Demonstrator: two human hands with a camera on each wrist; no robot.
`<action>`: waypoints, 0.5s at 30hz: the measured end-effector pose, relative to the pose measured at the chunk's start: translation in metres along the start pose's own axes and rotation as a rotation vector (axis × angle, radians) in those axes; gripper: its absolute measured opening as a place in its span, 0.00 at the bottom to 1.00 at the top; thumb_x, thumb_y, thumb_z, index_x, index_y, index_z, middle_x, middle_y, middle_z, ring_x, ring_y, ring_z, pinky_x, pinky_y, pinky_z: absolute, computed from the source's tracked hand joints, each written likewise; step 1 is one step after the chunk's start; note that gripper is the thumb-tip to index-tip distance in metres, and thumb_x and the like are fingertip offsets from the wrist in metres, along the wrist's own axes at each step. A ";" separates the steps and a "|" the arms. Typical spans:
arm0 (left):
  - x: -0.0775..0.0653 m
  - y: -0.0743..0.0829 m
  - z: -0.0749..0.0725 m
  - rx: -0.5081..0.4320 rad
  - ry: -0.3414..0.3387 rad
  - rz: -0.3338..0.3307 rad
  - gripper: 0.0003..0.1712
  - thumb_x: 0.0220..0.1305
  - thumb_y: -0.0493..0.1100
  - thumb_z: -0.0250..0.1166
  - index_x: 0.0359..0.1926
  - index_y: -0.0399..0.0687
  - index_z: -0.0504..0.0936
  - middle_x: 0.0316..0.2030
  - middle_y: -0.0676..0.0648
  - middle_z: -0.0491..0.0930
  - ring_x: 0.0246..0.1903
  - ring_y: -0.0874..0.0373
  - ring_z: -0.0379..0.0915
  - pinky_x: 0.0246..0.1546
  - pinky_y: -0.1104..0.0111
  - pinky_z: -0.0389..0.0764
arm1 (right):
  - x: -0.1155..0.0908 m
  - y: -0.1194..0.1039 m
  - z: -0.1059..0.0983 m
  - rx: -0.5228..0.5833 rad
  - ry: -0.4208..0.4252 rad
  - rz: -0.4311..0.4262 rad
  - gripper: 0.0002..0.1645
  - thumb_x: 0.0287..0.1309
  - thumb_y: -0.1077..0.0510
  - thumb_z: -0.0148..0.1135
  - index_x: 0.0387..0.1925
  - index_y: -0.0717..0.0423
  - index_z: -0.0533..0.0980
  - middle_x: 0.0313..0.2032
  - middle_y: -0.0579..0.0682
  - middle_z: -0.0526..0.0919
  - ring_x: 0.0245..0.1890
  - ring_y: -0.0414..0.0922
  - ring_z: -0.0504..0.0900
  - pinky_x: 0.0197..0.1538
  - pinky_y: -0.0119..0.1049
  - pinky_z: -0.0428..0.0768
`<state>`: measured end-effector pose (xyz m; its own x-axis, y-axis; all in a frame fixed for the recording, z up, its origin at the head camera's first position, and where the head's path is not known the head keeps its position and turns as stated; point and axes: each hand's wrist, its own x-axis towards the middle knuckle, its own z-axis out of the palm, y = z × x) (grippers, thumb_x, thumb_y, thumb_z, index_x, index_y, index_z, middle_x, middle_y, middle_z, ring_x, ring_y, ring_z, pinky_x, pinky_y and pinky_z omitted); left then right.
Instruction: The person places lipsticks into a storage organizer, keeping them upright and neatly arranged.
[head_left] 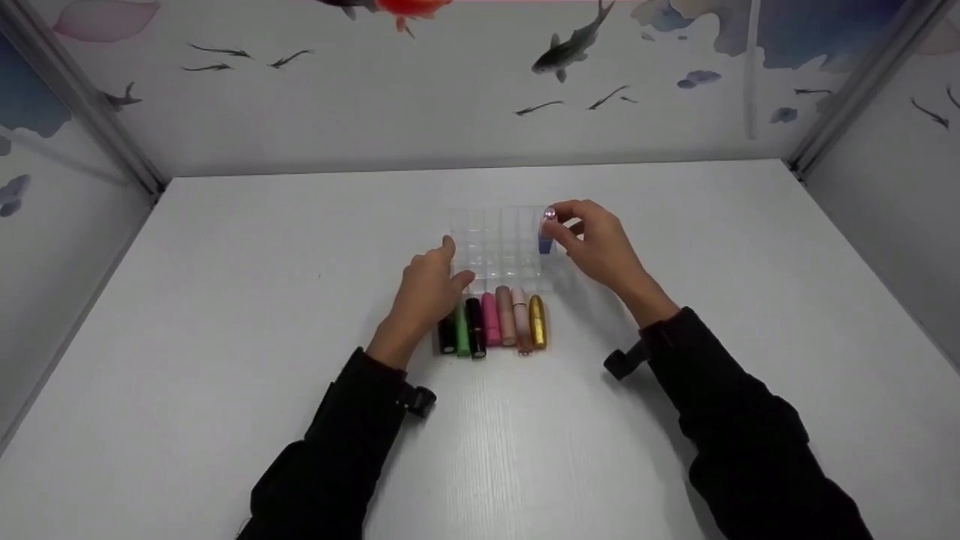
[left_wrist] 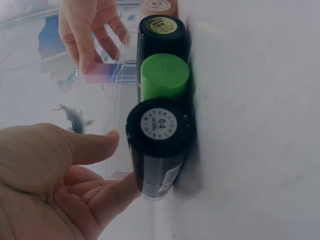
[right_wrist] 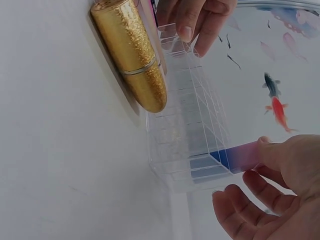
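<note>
A clear plastic lipstick organizer (head_left: 495,244) with a grid of compartments stands mid-table. At its left end, my left hand (head_left: 426,291) holds it, thumb toward the front and fingers along the side. My right hand (head_left: 600,244) pinches the top of a pink-and-blue lipstick (right_wrist: 244,156) between thumb and index finger. That lipstick's blue end sits inside a compartment at the organizer's right end. Several lipsticks lie side by side before the organizer, among them a green one (left_wrist: 165,75), a black one marked 04 (left_wrist: 160,145), a pink one (head_left: 490,319) and a gold one (right_wrist: 130,55).
The white table (head_left: 225,300) carries the organizer and the row of lipsticks. Panels printed with fish (head_left: 566,52) enclose it at the back and sides. Dark wrist cameras (head_left: 418,401) hang by both black sleeves (head_left: 720,397).
</note>
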<state>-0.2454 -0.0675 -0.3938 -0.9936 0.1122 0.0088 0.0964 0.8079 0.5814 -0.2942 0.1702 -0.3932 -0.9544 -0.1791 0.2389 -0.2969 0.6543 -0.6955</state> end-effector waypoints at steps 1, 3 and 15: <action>0.000 0.000 0.000 0.005 -0.002 -0.003 0.37 0.65 0.47 0.60 0.68 0.35 0.59 0.59 0.37 0.73 0.39 0.56 0.75 0.53 0.62 0.77 | 0.000 0.000 0.000 -0.003 -0.003 0.005 0.23 0.62 0.46 0.58 0.55 0.52 0.74 0.47 0.50 0.78 0.44 0.47 0.77 0.43 0.40 0.81; 0.000 0.000 0.000 0.009 -0.006 -0.007 0.37 0.65 0.47 0.60 0.69 0.35 0.58 0.59 0.37 0.73 0.41 0.55 0.76 0.53 0.62 0.76 | 0.000 0.000 0.001 -0.001 -0.004 0.017 0.23 0.62 0.47 0.58 0.55 0.52 0.73 0.47 0.50 0.78 0.43 0.46 0.77 0.43 0.39 0.80; -0.001 0.001 -0.002 0.020 -0.004 0.007 0.37 0.65 0.47 0.61 0.68 0.35 0.58 0.58 0.37 0.74 0.53 0.51 0.76 0.56 0.60 0.74 | -0.001 -0.001 -0.003 -0.026 0.008 0.002 0.28 0.61 0.45 0.59 0.59 0.51 0.69 0.44 0.51 0.79 0.38 0.47 0.81 0.39 0.40 0.82</action>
<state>-0.2444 -0.0681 -0.3921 -0.9927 0.1206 0.0097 0.1049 0.8185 0.5648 -0.2933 0.1718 -0.3908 -0.9547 -0.1716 0.2433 -0.2939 0.6734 -0.6784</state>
